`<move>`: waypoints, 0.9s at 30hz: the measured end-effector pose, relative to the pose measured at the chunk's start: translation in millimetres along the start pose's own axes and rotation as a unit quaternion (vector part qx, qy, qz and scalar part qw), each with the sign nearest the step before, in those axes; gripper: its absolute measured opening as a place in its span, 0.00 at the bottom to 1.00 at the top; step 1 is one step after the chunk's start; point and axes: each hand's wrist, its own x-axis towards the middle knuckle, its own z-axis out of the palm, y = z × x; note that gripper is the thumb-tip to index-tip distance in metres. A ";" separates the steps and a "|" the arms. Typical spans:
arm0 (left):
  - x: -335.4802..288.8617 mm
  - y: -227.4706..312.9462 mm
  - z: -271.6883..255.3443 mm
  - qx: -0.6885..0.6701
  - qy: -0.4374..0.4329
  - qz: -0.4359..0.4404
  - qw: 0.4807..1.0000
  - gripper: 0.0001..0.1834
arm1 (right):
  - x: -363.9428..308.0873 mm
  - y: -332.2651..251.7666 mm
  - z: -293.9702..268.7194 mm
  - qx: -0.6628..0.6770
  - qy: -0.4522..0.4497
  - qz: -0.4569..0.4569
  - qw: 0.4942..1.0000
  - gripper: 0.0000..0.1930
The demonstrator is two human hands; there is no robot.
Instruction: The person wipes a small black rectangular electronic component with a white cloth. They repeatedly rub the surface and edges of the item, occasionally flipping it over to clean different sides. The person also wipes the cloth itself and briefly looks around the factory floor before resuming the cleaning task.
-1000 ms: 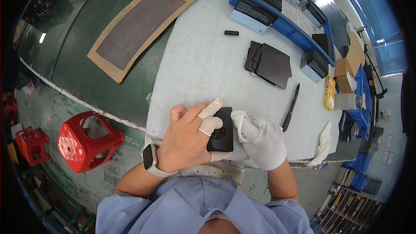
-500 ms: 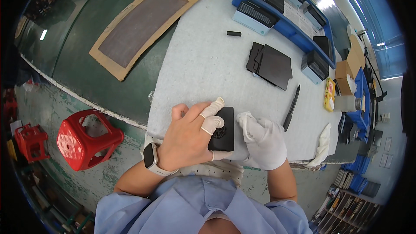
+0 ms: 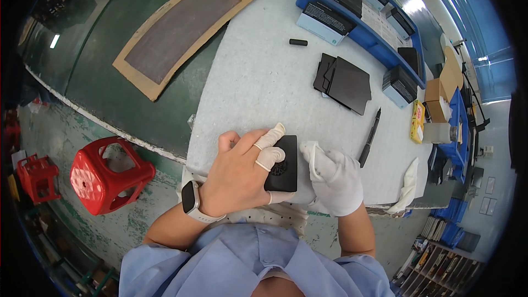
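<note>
A small black rectangular part (image 3: 284,165) lies near the front edge of the pale grey table (image 3: 264,77). My left hand (image 3: 239,173), bare with white finger cots and a watch on the wrist, presses down on its left side. My right hand (image 3: 333,179) wears a white glove, holds a bit of white cloth and touches the part's right edge.
A stack of black flat plates (image 3: 344,82) lies mid-table, a black pen (image 3: 370,136) to the right, a small black cylinder (image 3: 298,42) farther back. Blue trays (image 3: 357,33) with black parts line the far edge. A white rag (image 3: 408,187) hangs at right. A red stool (image 3: 102,173) stands left.
Both hands stay on the black part; only slight shifts of the fingers show between the frames.
</note>
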 end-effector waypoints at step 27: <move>0.9 1.7 -4.0 0.005 -0.015 0.004 1.000 0.32 | 4.3 -4.6 -2.8 -0.072 0.002 -0.051 0.996 0.15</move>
